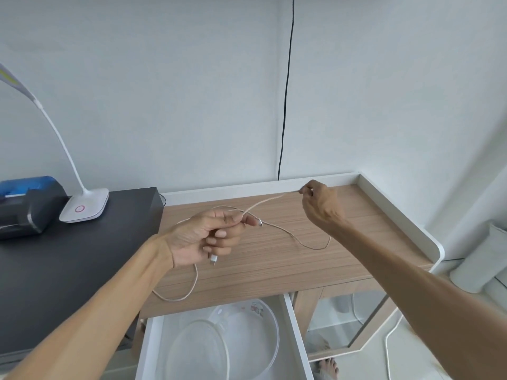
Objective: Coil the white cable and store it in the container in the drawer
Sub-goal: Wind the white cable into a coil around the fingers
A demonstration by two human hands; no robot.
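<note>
A wood-grain desk top with a raised white rim stands against a pale wall; a white drawer is pulled open below its front edge. Inside the drawer sits a clear round container, with a clear lid leaning in it.

Both forearms extend forward over the desk. The left hand is held above the desk top, palm turned inward, fingers curled. Its thumb and forefinger are pinched closed on the white cable close to one metal-tipped plug. A second white connector protrudes below the curled fingers. A slack loop of cable hangs from this hand and lies on the desk near the front edge.

The right hand is farther back, near the rear rim, wrist bent, fingertips closed on the cable. A straight run of cable spans between the two hands; another loop rests on the desk between them.

To the left, a black cabinet carries a white desk lamp and a black and blue device. A black cord hangs down the wall.
</note>
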